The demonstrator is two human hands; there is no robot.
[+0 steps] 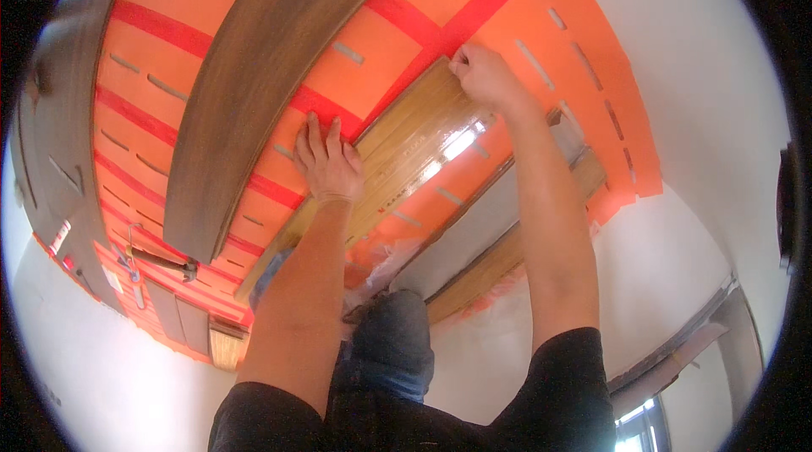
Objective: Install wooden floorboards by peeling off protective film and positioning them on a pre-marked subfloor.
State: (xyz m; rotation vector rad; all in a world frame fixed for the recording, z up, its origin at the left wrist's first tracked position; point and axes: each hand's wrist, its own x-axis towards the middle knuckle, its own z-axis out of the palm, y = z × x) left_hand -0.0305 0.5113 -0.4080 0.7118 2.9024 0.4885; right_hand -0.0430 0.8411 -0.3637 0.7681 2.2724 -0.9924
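Lying under my hands, the shiny yellow-brown board (397, 156) has orange sheet (364, 80) and red tape (486, 5) beside its left edge, with room before the dark board (254, 97). My left hand (330, 166) spreads its fingers at that edge. My right hand (485, 78) curls at the far end; I can't tell if it's pinching.

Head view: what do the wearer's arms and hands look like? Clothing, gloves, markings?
Both arms have short, plain black sleeves: left sleeve, right sleeve. Below them the forearms are bare. The left hand and right hand wear no gloves; no watch, wristband, cable or marking shows on either.
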